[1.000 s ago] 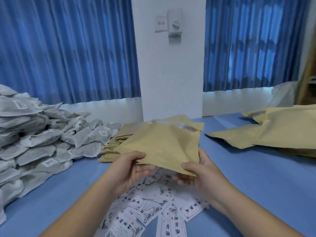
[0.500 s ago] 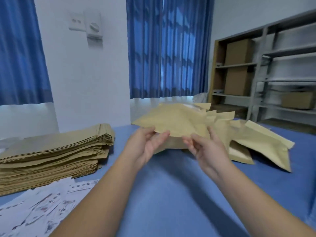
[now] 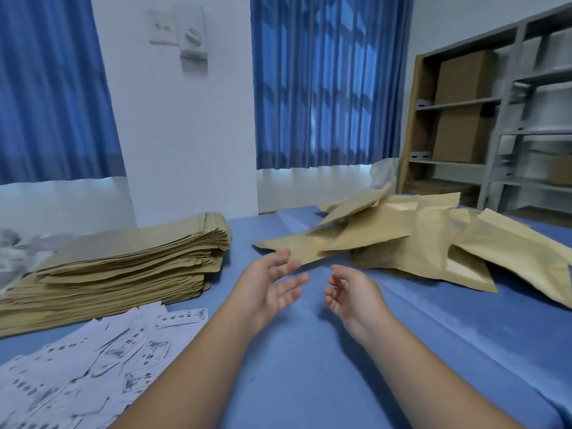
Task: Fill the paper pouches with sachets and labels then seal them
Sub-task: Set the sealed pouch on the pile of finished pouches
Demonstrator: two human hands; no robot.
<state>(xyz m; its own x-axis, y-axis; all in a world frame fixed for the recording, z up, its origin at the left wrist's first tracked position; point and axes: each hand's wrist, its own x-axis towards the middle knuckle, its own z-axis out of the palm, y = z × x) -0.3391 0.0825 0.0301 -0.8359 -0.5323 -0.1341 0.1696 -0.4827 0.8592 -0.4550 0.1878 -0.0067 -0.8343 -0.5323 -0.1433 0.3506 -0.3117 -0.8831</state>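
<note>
Hovering over the bare blue worktop [image 3: 309, 382], the left hand [image 3: 269, 292] and right hand [image 3: 351, 294] hold nothing, fingers loosely spread, close to the near edge of the pouch heap [image 3: 371, 233] at one o'clock, with the pouch stack [image 3: 130, 252] at ten and labels [image 3: 93, 366] at eight.

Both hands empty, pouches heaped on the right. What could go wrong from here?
1. The pouch heap lies loose and overlapping, with a top pouch propped tilted: it may slide, and unsealed ones could hide in it.
2. The labels lie scattered beside the left forearm: an arm sweep might push some off the table.
</note>
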